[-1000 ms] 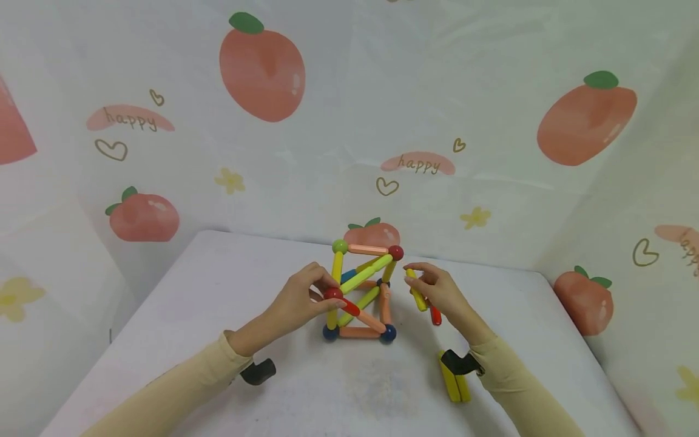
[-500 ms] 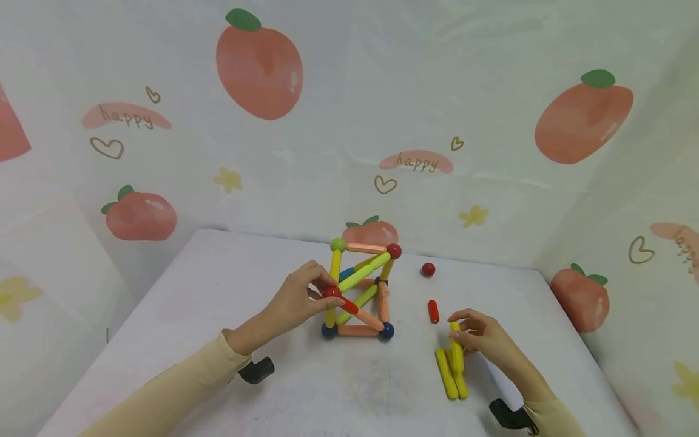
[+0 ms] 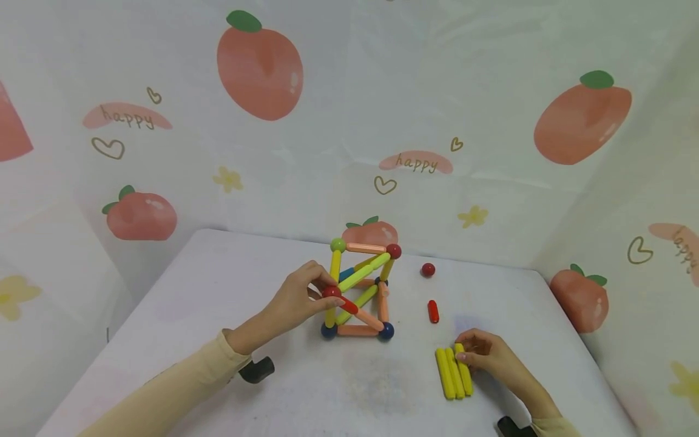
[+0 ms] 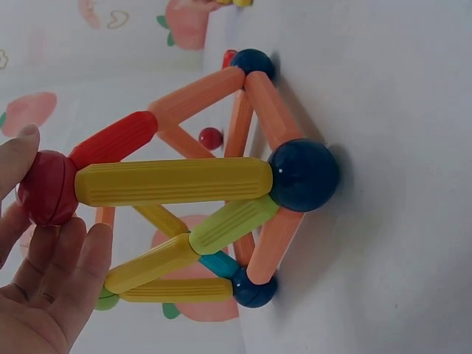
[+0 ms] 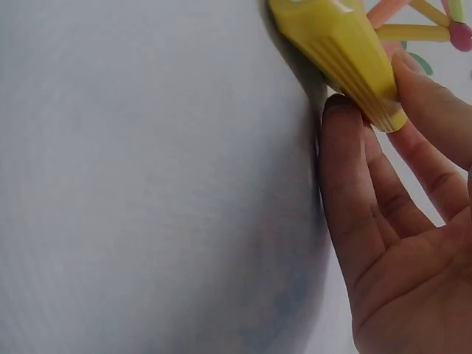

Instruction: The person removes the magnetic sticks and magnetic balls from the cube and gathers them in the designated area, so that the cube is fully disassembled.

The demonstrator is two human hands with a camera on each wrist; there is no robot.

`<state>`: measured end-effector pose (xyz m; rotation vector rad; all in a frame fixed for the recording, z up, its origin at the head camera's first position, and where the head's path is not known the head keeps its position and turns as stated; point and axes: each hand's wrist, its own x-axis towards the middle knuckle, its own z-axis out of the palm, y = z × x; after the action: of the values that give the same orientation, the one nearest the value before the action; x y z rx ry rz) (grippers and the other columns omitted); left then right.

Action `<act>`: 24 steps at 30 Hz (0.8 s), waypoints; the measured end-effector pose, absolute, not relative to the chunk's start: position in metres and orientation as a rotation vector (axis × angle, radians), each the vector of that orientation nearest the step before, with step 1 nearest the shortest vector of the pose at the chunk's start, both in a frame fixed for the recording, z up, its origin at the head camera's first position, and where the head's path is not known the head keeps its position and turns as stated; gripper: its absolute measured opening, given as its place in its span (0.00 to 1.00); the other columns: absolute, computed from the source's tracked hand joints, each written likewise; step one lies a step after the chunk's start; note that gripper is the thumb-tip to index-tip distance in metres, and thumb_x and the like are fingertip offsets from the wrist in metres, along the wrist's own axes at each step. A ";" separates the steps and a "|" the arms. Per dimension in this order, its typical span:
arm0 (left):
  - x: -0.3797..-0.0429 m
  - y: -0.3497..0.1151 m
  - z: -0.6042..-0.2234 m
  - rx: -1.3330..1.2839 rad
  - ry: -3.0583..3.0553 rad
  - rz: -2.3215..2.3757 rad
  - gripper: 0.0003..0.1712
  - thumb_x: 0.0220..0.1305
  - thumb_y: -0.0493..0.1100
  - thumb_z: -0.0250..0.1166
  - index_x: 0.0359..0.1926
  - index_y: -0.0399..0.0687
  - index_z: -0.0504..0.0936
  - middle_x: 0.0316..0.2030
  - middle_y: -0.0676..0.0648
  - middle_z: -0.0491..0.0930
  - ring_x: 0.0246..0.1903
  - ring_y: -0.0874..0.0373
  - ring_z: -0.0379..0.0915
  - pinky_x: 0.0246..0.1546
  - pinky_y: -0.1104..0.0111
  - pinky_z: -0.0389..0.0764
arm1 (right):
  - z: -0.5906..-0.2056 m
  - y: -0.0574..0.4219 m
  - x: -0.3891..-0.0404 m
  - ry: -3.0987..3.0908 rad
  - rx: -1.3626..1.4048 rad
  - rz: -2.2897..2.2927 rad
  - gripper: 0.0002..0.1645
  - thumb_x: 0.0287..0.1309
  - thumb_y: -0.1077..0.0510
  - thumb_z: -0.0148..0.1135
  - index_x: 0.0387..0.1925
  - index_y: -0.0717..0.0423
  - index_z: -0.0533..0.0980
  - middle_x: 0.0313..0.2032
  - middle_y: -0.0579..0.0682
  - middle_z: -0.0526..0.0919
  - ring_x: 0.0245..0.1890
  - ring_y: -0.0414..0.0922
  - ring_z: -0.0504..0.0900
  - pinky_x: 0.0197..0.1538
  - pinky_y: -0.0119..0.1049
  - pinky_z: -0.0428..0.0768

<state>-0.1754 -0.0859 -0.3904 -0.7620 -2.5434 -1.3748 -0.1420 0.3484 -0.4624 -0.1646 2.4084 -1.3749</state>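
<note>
My left hand (image 3: pixel 306 294) pinches a red ball (image 4: pixel 49 188) at the near upper corner of a frame built from coloured rods and balls. Blue balls (image 4: pixel 304 175) form its lower corners, and a yellow rod (image 4: pixel 173 181) runs from the gripped ball down to one of them. On the right of the table, my right hand (image 3: pixel 491 357) holds a yellow rod (image 3: pixel 464 370) between thumb and fingers. That rod lies beside two other yellow rods (image 3: pixel 445 374). In the right wrist view, the thumb touches the end of a yellow rod (image 5: pixel 343 55).
A short red rod (image 3: pixel 434 311) lies between the frame and the yellow rods. Farther back sits a loose red ball (image 3: pixel 428 269). The white table (image 3: pixel 262 400) meets a fruit-printed cloth (image 3: pixel 327 170) behind it.
My right hand has carried the yellow rod from beside the frame, right and toward me, and lowered it alongside the other two. My left hand keeps its hold on the red ball.
</note>
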 end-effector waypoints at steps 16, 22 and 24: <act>-0.176 -0.085 -0.390 -0.767 -2.540 -1.372 0.16 0.52 0.44 0.77 0.40 0.49 0.80 0.37 0.51 0.77 0.37 0.61 0.78 0.37 0.73 0.85 | -0.469 0.343 -0.142 2.445 -0.117 -1.354 0.25 0.58 0.53 0.70 0.50 0.67 0.77 0.35 0.51 0.78 0.28 0.37 0.76 0.31 0.32 0.81; -0.176 -0.085 -0.390 -0.755 -2.551 -1.371 0.16 0.52 0.43 0.77 0.40 0.48 0.80 0.37 0.51 0.77 0.37 0.61 0.79 0.37 0.73 0.84 | -0.470 0.341 -0.142 2.464 -0.123 -1.324 0.25 0.58 0.53 0.70 0.51 0.66 0.77 0.33 0.51 0.76 0.27 0.37 0.76 0.30 0.31 0.81; -0.176 -0.085 -0.389 -0.753 -2.553 -1.369 0.16 0.52 0.43 0.77 0.40 0.48 0.80 0.37 0.51 0.77 0.37 0.61 0.79 0.37 0.73 0.84 | -0.469 0.340 -0.142 2.473 -0.118 -1.311 0.26 0.57 0.52 0.70 0.50 0.66 0.77 0.33 0.51 0.75 0.27 0.37 0.75 0.30 0.31 0.81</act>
<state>-0.1755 -0.0853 -0.3895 -0.7527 -2.5527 -1.3695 -0.1421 0.3397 -0.4690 -0.1181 2.4726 -1.3107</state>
